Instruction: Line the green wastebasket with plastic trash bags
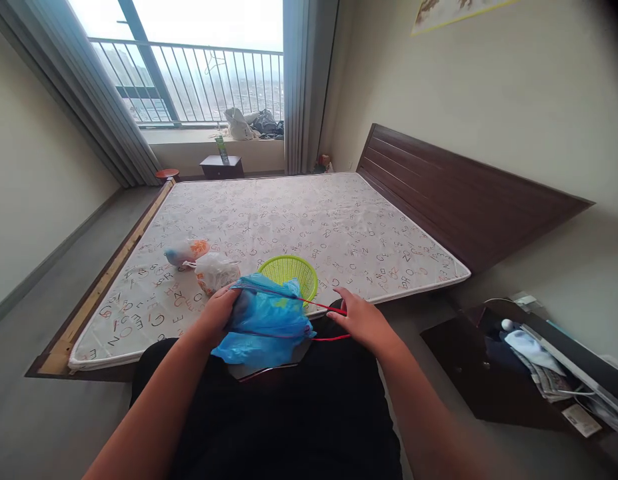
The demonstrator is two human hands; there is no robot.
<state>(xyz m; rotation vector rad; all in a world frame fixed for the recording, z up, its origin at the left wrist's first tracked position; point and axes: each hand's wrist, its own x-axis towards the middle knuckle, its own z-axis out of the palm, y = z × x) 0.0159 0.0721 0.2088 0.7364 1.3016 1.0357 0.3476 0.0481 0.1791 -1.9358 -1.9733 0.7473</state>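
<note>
My left hand [219,312] is closed on the left side of a blue plastic bag [265,322] that lies bunched on my lap. A thin red string [309,305] runs across the bag to my right hand [363,321], whose fingers pinch it at the bag's right. Just behind the bag a lime-green plastic basket [289,272] stands on the mattress edge. Two small tied plastic bags [203,261] with coloured contents lie on the mattress to the left of the basket.
The bare mattress [299,227] with a letter print fills the middle, with a dark wooden headboard [453,200] on the right. A dark bedside table [493,373] with papers and clutter stands at lower right. A small cabinet [221,167] and a balcony window are at the far end.
</note>
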